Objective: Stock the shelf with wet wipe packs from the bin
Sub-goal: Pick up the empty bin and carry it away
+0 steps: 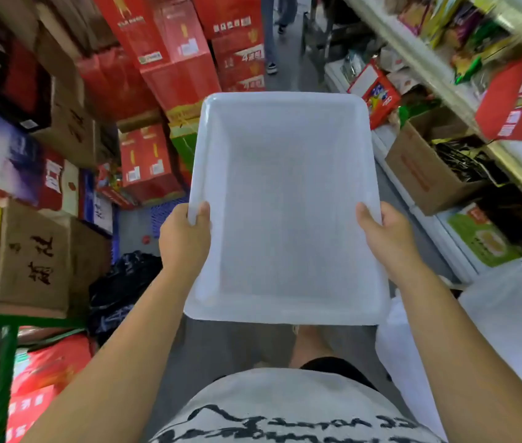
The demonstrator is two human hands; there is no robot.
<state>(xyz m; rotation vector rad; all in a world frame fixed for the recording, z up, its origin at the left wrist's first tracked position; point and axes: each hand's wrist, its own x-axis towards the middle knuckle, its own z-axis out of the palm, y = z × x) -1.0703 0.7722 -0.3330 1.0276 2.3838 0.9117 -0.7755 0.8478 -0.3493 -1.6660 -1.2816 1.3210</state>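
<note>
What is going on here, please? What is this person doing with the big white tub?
A person stands in a narrow shop aisle and holds a white plastic bin with both hands. The left hand grips its left rim and the right hand grips its right rim. The bin is empty; no wet wipe packs show in it. Red cartons are stacked on the left, and a stocked shelf runs along the right.

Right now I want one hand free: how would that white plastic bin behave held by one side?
Probably light: the bin looks empty. Its thin translucent walls may flex. With left hand and right hand gripping opposite rims, releasing one would likely tip it.
</note>
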